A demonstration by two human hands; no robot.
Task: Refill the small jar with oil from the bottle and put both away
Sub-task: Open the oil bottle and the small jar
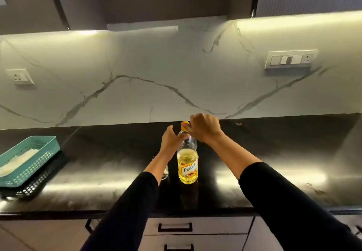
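Observation:
A clear plastic oil bottle with a yellow label stands upright in the middle of the dark counter, about half full of yellow oil. Its orange cap is on. My right hand is closed on the cap from the right. My left hand holds the bottle's neck from the left. A small glass jar stands just left of the bottle, mostly hidden behind my left forearm.
A teal plastic basket holding something white sits on a black tray at the counter's left end. Behind runs a marble backsplash with a switch panel and a socket. Drawers with black handles lie below the counter.

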